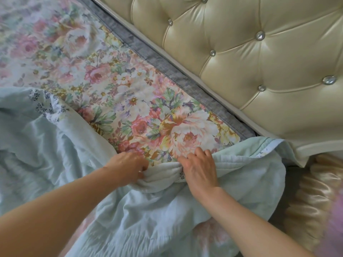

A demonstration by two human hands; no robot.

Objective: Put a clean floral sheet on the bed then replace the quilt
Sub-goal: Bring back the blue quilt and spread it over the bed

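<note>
Pale mint-green quilt (167, 210) lies bunched over the near part of the pink-and-cream floral sheet (130, 101), which is spread up to the cream tufted headboard (259, 58). Left hand (128, 167) and right hand (200, 169), both curled, grip the quilt's gathered edge.

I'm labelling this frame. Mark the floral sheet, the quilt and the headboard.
floral sheet (141, 115): head view, on the flat flowered middle.
quilt (159, 216): head view, on the pale green folds below the hands.
headboard (259, 58): head view, on a cream tufted panel.
</note>
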